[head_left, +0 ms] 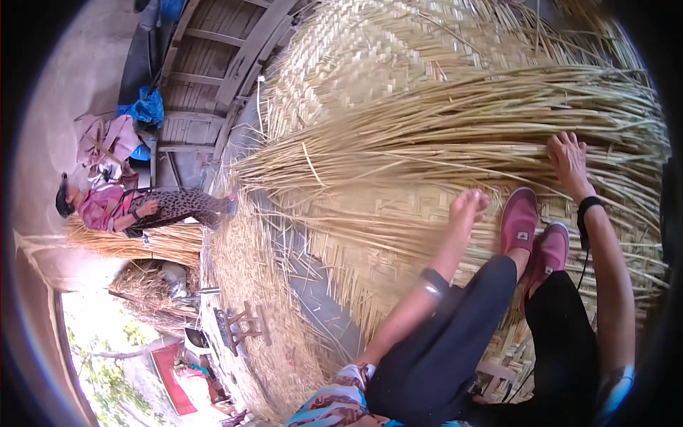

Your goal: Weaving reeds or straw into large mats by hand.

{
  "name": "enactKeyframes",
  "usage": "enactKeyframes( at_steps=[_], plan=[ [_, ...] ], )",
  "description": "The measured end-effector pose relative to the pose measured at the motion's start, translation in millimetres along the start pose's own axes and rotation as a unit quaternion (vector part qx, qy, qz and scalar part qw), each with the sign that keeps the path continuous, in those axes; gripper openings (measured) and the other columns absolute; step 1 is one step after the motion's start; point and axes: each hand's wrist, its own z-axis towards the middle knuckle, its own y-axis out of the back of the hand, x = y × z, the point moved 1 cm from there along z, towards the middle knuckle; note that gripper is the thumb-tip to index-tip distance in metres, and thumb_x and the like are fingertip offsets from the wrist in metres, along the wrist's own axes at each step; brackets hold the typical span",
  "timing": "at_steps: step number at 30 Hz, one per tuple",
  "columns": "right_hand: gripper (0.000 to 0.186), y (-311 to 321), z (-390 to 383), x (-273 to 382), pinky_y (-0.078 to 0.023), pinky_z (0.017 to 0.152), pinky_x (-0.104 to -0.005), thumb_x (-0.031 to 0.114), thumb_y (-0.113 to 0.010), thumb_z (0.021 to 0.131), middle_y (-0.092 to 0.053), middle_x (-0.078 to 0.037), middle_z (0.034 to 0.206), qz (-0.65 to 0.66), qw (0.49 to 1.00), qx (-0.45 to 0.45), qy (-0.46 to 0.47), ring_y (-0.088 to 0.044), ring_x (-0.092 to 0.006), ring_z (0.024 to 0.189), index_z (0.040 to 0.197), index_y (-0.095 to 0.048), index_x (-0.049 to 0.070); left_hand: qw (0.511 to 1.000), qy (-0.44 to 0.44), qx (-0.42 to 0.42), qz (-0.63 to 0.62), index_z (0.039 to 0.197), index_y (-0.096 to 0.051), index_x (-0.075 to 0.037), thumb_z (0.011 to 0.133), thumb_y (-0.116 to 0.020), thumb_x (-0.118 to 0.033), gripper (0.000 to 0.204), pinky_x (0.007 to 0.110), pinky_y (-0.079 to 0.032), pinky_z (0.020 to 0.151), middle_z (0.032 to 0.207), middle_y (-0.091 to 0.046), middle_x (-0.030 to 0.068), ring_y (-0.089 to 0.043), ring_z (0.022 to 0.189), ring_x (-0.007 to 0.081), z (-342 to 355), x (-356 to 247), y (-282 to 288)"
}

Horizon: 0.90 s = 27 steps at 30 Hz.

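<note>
A long bundle of dry straw-coloured reeds (427,128) lies across a woven mat (341,50) in front of me. My right hand (569,162) rests on the bundle's lower side, palm down with its fingers stretched out. Above the woven surface, left of my shoes, is my left hand (467,210), its fingers curled in and slightly blurred. Anything inside that curl is hidden from view. Near its left end, a thin strand (311,164) crosses over the bundle. More flat strips (384,231) fan out below the bundle.
My pink shoes (519,220) are on the woven surface, close to both hands. At left a person (107,206) stands beside a reed stack (163,242). A small wooden stool (245,327) is on the straw-strewn floor. A wooden frame (203,78) leans behind the mat.
</note>
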Motion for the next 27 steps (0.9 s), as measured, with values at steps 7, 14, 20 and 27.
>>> enactKeyframes(
  at_steps=[7,14,20,27],
  plan=[
    [0.008,48.0,7.9,33.0,-0.036,0.081,-0.0406,0.012,-0.063,0.077,-0.052,-0.007,0.082,0.070,0.973,-0.163,0.151,-0.052,-0.0264,0.088,0.077,-0.056,0.010,0.999,0.046,-0.017,-0.008,0.103,-0.060,-0.013,0.095,-0.057,-0.030,0.019,0.017,-0.046,0.064,0.096,-0.067,-0.0011,-0.063,0.085,0.0057,-9.1,-0.8,12.8],
    [0.024,179.1,-27.1,76.1,-0.041,0.059,-0.0385,-0.001,-0.069,0.068,-0.053,-0.011,0.075,0.199,0.930,-0.189,0.245,-0.051,-0.0291,0.067,0.088,-0.055,0.000,0.999,-0.019,-0.014,0.031,0.104,-0.060,-0.009,0.095,-0.055,-0.026,0.020,0.018,-0.042,0.062,0.095,-0.067,0.0002,-0.061,0.082,0.0065,-11.3,-19.6,-19.9],
    [0.032,252.0,-88.3,78.8,-0.046,0.064,-0.0332,-0.011,-0.065,0.065,-0.058,-0.015,0.089,0.235,0.933,-0.257,0.094,-0.057,-0.0256,0.076,0.095,-0.060,-0.002,0.995,-0.056,0.072,0.028,0.105,-0.060,-0.011,0.096,-0.055,-0.028,0.021,0.017,-0.042,0.063,0.095,-0.068,0.0002,-0.062,0.083,0.0062,-25.7,-80.6,-25.5],
    [0.030,355.8,-149.3,86.1,-0.050,0.065,-0.0314,-0.013,-0.063,0.073,-0.058,-0.016,0.095,0.167,0.912,-0.361,0.099,-0.059,-0.0261,0.083,0.101,-0.059,-0.005,0.973,-0.107,0.066,-0.192,0.111,-0.059,-0.010,0.094,-0.058,-0.032,0.028,0.021,-0.049,0.063,0.106,-0.068,0.0077,-0.066,0.093,0.0135,-92.8,-152.6,37.1]
  ],
)
